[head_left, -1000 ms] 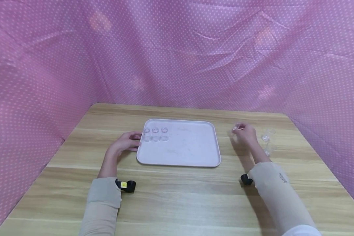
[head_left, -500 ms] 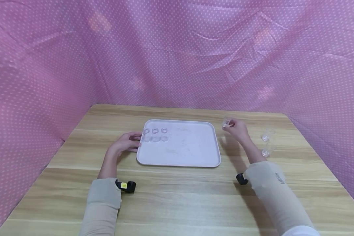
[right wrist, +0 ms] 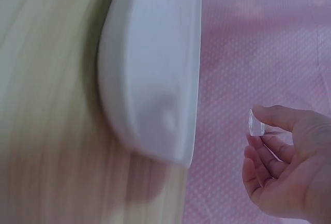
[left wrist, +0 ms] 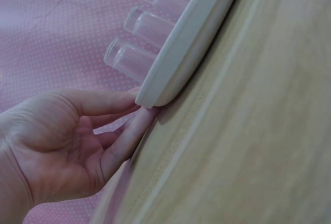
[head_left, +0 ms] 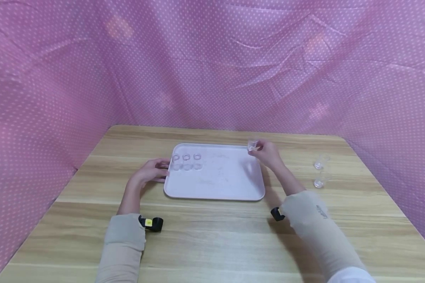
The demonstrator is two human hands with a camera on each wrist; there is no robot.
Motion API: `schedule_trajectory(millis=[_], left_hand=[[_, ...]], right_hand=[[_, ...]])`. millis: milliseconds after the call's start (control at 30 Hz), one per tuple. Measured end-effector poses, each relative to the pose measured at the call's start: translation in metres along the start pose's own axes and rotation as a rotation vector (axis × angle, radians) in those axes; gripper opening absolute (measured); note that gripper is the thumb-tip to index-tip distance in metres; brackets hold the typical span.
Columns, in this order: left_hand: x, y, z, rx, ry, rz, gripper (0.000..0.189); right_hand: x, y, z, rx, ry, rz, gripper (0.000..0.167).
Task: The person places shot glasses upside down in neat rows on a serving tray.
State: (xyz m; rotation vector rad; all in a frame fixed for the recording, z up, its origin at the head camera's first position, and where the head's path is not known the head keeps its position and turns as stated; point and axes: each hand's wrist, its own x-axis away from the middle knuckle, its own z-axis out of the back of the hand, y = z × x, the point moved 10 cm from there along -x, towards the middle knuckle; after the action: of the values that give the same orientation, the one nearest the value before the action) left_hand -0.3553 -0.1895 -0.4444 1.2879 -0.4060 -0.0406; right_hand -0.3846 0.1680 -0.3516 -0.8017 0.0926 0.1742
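Note:
My right hand [head_left: 269, 154] pinches a small clear shot glass [head_left: 252, 145] between thumb and fingers, held above the far right corner of the white tray [head_left: 226, 177]. In the right wrist view the base of that glass [right wrist: 256, 123] shows at the fingertips. At the tray's left edge, my left hand [head_left: 150, 171] pinches the rim, thumb at the top and fingers at the underside in the left wrist view. Three clear glasses stand upright in a row at the tray's far left, among them the nearest glass [left wrist: 132, 61] to the left hand.
Two more clear glasses, a farther glass [head_left: 319, 163] and a nearer glass [head_left: 320, 181], are on the wooden table [head_left: 212, 239] right of the tray. A pink dotted curtain [head_left: 212, 70] hangs behind the table and along both sides.
My right hand has carried the shot glass leftward, from the table right of the tray to above the tray's far right corner. The left hand has stayed at the tray's edge.

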Motion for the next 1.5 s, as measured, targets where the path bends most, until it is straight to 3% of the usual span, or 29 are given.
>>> schedule_trajectory(millis=[333,600,1000,1500], left_hand=[[0.001,0.000,0.000,0.007,0.007,0.003,0.058],[0.000,0.001,0.000,0.018,0.000,0.001,0.058],[-0.001,-0.002,0.001,0.023,0.002,-0.003,0.058],[-0.001,-0.003,0.003,0.010,0.021,0.020,0.057]], right_hand=[[-0.005,-0.037,-0.036,-0.005,-0.051,0.074,0.030],[-0.003,-0.051,-0.054,0.012,-0.082,0.088,0.032],[-0.003,-0.059,-0.062,0.020,-0.080,0.117,0.030],[-0.006,-0.063,-0.062,-0.008,-0.031,0.061,0.028]])
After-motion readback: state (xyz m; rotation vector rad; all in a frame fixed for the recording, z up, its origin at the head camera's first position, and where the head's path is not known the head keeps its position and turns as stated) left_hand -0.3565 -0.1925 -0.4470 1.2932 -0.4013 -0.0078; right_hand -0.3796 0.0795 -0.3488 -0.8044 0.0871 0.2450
